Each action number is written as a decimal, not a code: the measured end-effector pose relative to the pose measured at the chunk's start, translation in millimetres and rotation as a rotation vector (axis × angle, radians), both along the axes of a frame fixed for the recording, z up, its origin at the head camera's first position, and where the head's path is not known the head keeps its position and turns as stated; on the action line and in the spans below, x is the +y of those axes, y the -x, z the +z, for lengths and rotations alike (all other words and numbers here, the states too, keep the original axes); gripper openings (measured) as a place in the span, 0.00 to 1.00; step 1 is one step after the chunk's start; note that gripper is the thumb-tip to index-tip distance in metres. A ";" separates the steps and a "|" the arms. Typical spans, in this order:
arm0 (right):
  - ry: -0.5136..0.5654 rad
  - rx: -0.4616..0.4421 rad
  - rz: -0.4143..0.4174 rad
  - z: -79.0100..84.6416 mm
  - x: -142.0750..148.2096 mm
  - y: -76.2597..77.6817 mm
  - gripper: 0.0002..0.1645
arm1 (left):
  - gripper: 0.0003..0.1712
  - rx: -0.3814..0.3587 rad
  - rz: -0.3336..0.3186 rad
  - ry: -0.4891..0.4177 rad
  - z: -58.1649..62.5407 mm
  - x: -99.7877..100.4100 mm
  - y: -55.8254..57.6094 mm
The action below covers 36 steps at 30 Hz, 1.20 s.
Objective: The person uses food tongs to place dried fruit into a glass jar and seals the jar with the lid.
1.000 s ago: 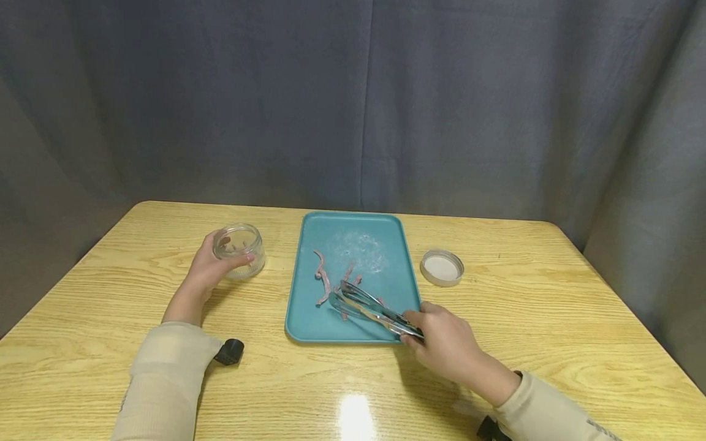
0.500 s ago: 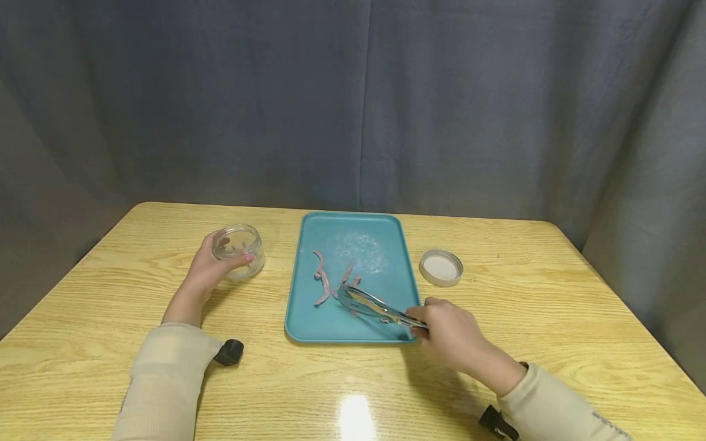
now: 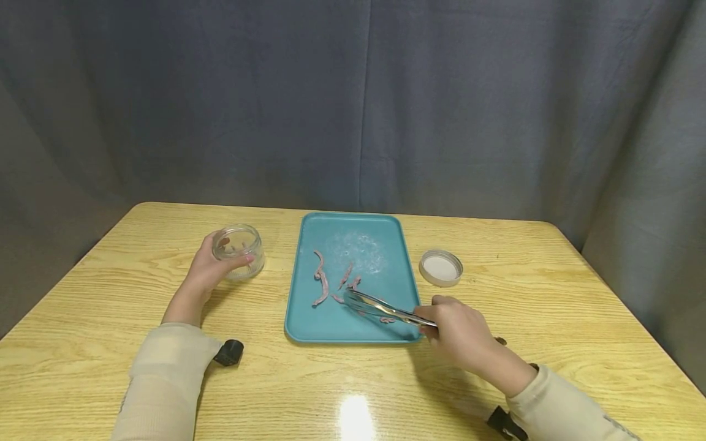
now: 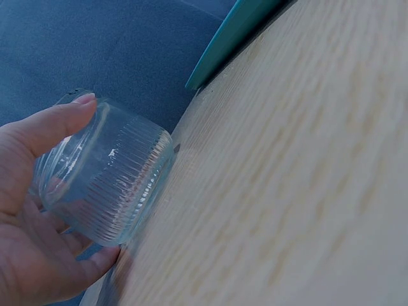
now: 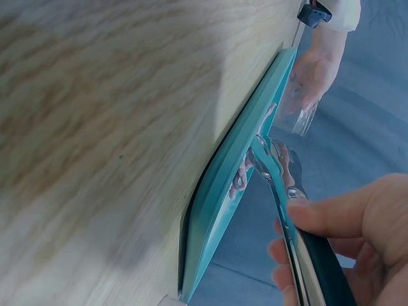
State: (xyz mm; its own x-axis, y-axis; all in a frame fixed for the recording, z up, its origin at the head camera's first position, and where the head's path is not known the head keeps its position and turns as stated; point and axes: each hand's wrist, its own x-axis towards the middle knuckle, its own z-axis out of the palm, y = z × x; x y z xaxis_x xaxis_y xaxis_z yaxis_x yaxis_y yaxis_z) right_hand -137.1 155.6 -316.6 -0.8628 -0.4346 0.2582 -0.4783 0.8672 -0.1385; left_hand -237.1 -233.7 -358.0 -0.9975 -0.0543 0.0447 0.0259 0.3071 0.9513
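This person's left hand (image 3: 206, 264) has its fingers wrapped round a glass jar (image 3: 256, 244) left of the teal tray (image 3: 380, 229), while the right hand (image 3: 462, 335) grips metal tongs (image 3: 394, 313) above pinkish strips (image 3: 323, 288) lying there.

At the middle of the table (image 3: 276, 386) the tray (image 3: 325, 327) is lying — the jar (image 3: 245, 242) is standing to its left, with the left hand (image 3: 212, 268) gripping it from the outer side, and the lid (image 3: 441, 267) is resting just right of the tray. Strips (image 3: 323, 291) are lying on the tray, left and centre — and from the near right corner, the right hand (image 3: 460, 332) is holding the tongs (image 3: 388, 311) slantwise over it. Behind the table, a curtain (image 3: 353, 104) is hanging.
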 end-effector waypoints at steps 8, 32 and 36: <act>0.005 -0.008 -0.005 4.0 6.9 -0.4 0.13 | 0.58 -0.009 0.009 0.010 -0.6 -0.2 0.4; 0.150 0.089 -0.069 44.0 29.0 22.9 0.13 | 0.58 -0.017 -0.001 0.008 0.1 0.7 0.1; 0.172 0.113 -0.063 52.3 27.4 27.9 0.12 | 0.58 -0.016 0.004 0.000 0.7 1.6 0.1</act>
State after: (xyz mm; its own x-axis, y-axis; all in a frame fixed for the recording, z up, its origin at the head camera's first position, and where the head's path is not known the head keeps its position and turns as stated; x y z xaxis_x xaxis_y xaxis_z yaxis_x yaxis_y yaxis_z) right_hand -165.1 183.1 -264.4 -0.8479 -0.3224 0.4207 -0.4452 0.8640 -0.2351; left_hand -237.3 -232.2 -357.3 -0.9979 -0.0588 0.0283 0.0089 0.3074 0.9515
